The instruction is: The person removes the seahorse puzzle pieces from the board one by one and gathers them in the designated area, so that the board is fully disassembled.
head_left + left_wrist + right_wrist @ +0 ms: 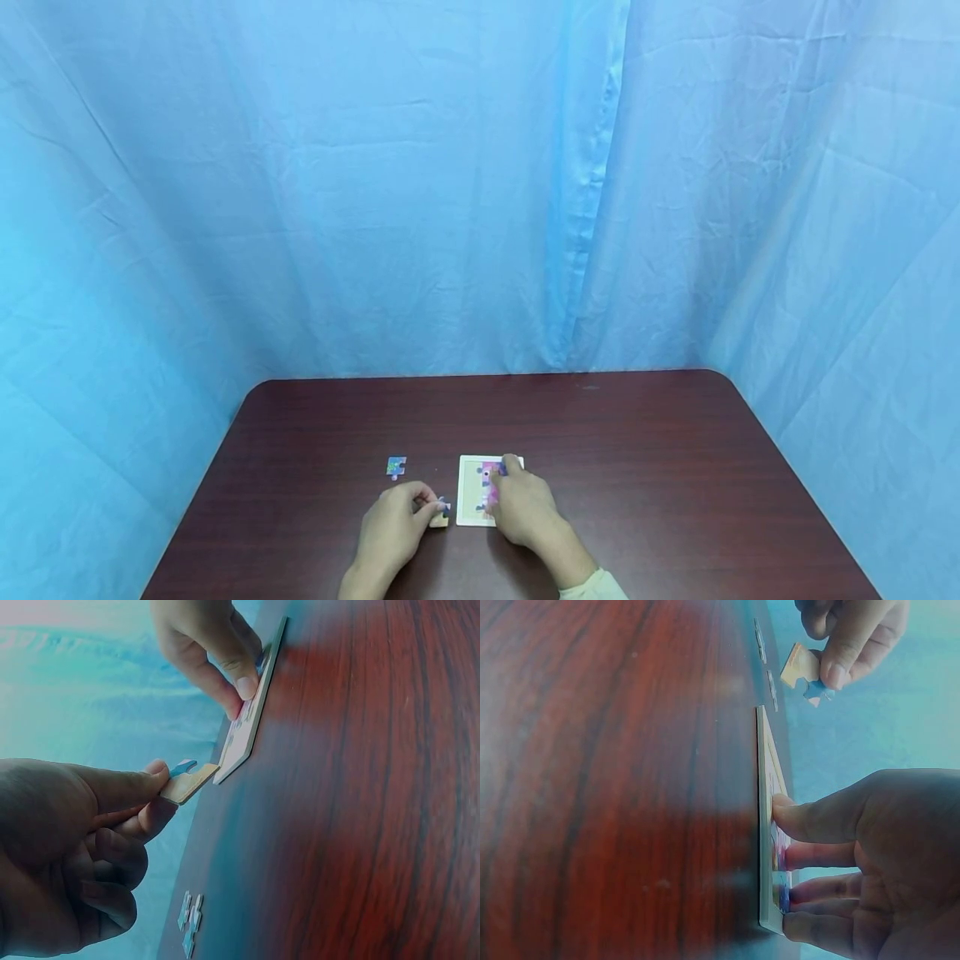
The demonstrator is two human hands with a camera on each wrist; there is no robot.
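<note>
My left hand [393,525] pinches a jigsaw puzzle piece [189,784] between thumb and fingertips. The piece is pale tan and blue, and it is held just left of a white-rimmed puzzle tray [466,500]. In the left wrist view it overlaps the tray's near corner. My right hand [525,504] is over the tray's right side, its thumb and spread fingertips resting on pink and blue pieces [491,492] set in it. That hand covers much of the picture. At the tray's left, a pale strip of the base shows.
On the dark wooden table [675,483], a loose blue-green puzzle piece [396,467] lies left of the tray. The left wrist view shows another loose piece [184,907] beside it. Blue curtains [420,208] hang behind and at both sides of the table.
</note>
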